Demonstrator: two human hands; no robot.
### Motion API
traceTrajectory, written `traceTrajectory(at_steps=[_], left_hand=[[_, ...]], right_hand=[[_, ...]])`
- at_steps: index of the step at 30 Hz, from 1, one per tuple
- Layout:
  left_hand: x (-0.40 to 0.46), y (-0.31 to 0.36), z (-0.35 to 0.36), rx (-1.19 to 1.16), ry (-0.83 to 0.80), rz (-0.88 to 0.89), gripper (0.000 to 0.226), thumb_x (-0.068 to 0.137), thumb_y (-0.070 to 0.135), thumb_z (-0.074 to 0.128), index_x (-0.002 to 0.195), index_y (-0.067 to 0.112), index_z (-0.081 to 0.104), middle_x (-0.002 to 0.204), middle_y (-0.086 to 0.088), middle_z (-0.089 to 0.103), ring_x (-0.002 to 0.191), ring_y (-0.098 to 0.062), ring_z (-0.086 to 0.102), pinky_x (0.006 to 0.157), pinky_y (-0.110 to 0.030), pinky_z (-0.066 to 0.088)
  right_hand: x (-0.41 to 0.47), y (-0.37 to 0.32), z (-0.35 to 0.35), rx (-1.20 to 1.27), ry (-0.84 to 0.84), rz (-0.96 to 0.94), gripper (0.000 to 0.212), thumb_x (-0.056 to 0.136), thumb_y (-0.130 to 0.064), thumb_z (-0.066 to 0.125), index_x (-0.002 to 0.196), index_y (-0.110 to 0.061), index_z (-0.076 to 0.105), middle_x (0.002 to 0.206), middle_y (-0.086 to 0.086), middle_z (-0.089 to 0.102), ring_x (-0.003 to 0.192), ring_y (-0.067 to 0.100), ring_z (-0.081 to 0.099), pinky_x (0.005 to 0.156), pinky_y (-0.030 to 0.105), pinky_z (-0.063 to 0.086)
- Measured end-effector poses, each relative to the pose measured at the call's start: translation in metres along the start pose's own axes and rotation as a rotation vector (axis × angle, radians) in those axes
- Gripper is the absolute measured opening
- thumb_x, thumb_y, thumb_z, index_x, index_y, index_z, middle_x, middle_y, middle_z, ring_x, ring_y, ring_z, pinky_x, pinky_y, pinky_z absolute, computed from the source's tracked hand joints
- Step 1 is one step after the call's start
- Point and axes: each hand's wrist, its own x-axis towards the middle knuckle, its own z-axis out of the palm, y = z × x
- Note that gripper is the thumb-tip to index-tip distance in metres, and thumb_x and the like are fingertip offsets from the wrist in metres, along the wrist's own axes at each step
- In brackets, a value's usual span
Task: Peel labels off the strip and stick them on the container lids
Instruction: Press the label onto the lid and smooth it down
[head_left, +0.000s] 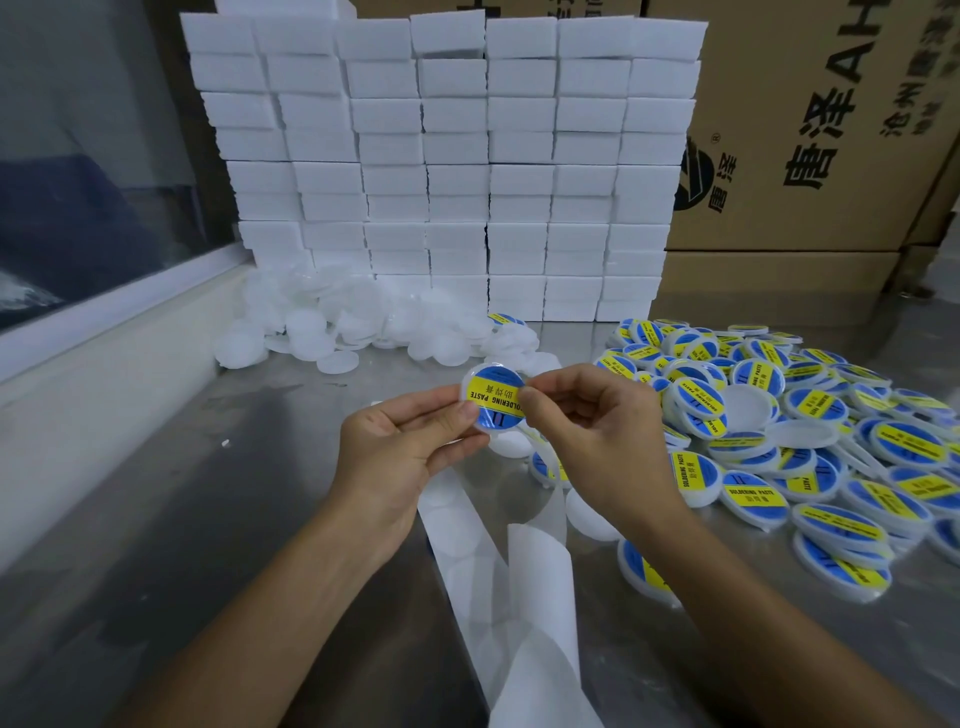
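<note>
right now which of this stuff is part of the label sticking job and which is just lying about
In the job:
- round white lid with blue and yellow label, held by left hand and right hand
- white backing strip
- pile of plain white lids
- pile of labelled lids

Lying about:
- wall of white foam blocks
- brown cardboard boxes

Lighting: even, cool, diffuse, moderately bright; soft sheen on the steel worktop (156, 519), faint shadows under the forearms. Distortion: wide-angle bowing at frame edges, foam block stack (447, 166) leaning outward. Focus: centre fairly sharp; lower corners and the forearms there soft, slightly smeared
</note>
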Motion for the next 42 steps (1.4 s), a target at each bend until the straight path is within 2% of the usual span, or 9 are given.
traceTrajectory(at_steps=[4, 10, 13, 17, 19, 28, 33, 36, 42], left_hand=[[-0.001, 0.001, 0.000, 0.043, 0.008, 0.020, 0.039, 0.059, 0.012, 0.078, 0.095, 0.000, 0.072, 0.089, -0.018, 0.075, 0.083, -0.030, 0.074, 0.066, -0.027, 0.059], [-0.003, 0.001, 0.002, 0.057, -0.003, 0.071, 0.020, 0.060, 0.010, 0.078, 0.079, 0.010, 0.078, 0.086, -0.017, 0.075, 0.081, -0.029, 0.074, 0.066, -0.026, 0.059], [-0.004, 0.001, 0.003, 0.078, -0.019, 0.091, 0.015, 0.060, 0.010, 0.078, 0.075, 0.015, 0.079, 0.085, -0.015, 0.076, 0.080, -0.027, 0.075, 0.065, -0.024, 0.058], [-0.005, 0.000, 0.004, 0.127, 0.003, 0.118, 0.024, 0.064, 0.004, 0.078, 0.088, 0.004, 0.073, 0.085, -0.016, 0.076, 0.079, -0.028, 0.074, 0.064, -0.024, 0.058], [-0.005, -0.001, 0.005, 0.195, 0.010, 0.158, 0.020, 0.069, -0.002, 0.078, 0.086, 0.006, 0.073, 0.082, -0.013, 0.076, 0.077, -0.026, 0.074, 0.064, -0.023, 0.058], [-0.006, -0.003, 0.007, 0.219, -0.019, 0.218, 0.021, 0.064, 0.000, 0.080, 0.069, 0.020, 0.077, 0.076, -0.010, 0.075, 0.071, -0.022, 0.074, 0.065, -0.024, 0.058], [-0.006, -0.002, 0.006, 0.133, -0.036, 0.160, 0.018, 0.064, 0.003, 0.078, 0.078, 0.013, 0.075, 0.081, -0.015, 0.075, 0.076, -0.027, 0.074, 0.064, -0.026, 0.059], [-0.006, -0.001, 0.006, 0.050, -0.053, 0.098, 0.029, 0.059, 0.009, 0.077, 0.087, 0.005, 0.071, 0.086, -0.018, 0.075, 0.079, -0.028, 0.074, 0.066, -0.027, 0.059], [-0.003, -0.001, 0.005, -0.072, -0.061, 0.012, 0.039, 0.064, 0.008, 0.072, 0.102, -0.001, 0.066, 0.099, -0.020, 0.074, 0.089, -0.030, 0.073, 0.072, -0.029, 0.059]], right_hand=[[0.000, 0.001, 0.000, -0.020, -0.003, -0.021, 0.018, 0.084, -0.006, 0.073, 0.079, -0.023, 0.070, 0.072, -0.012, 0.072, 0.068, 0.005, 0.070, 0.066, 0.017, 0.055], [-0.001, 0.002, 0.000, -0.078, 0.001, -0.054, 0.022, 0.083, -0.007, 0.074, 0.078, -0.028, 0.070, 0.072, -0.012, 0.072, 0.067, 0.005, 0.068, 0.067, 0.020, 0.056], [-0.001, 0.003, 0.000, -0.101, 0.005, -0.060, 0.019, 0.083, -0.008, 0.074, 0.080, -0.027, 0.071, 0.074, -0.013, 0.072, 0.067, 0.004, 0.068, 0.066, 0.018, 0.055], [0.000, 0.005, 0.000, -0.114, 0.022, -0.047, 0.010, 0.083, -0.008, 0.074, 0.083, -0.018, 0.074, 0.076, -0.010, 0.073, 0.068, 0.003, 0.068, 0.066, 0.015, 0.054], [0.000, 0.006, 0.000, -0.123, 0.027, -0.034, 0.006, 0.083, -0.007, 0.074, 0.085, -0.013, 0.075, 0.077, -0.007, 0.073, 0.068, 0.003, 0.069, 0.066, 0.015, 0.054], [0.002, 0.007, -0.002, -0.181, 0.059, -0.002, 0.004, 0.083, -0.009, 0.074, 0.087, -0.008, 0.076, 0.077, -0.001, 0.074, 0.067, 0.010, 0.069, 0.070, 0.029, 0.058], [0.001, 0.007, -0.001, -0.220, 0.071, -0.038, 0.005, 0.083, -0.011, 0.075, 0.088, -0.011, 0.076, 0.077, -0.003, 0.073, 0.067, 0.010, 0.067, 0.068, 0.030, 0.057], [-0.001, 0.007, 0.000, -0.239, 0.102, -0.091, 0.008, 0.082, -0.014, 0.077, 0.090, -0.015, 0.074, 0.078, -0.004, 0.071, 0.065, 0.007, 0.065, 0.063, 0.026, 0.054], [-0.008, 0.007, 0.011, -0.213, 0.061, -0.164, 0.035, 0.078, -0.019, 0.081, 0.109, -0.019, 0.065, 0.102, -0.001, 0.059, 0.071, 0.005, 0.065, 0.058, 0.012, 0.047]])
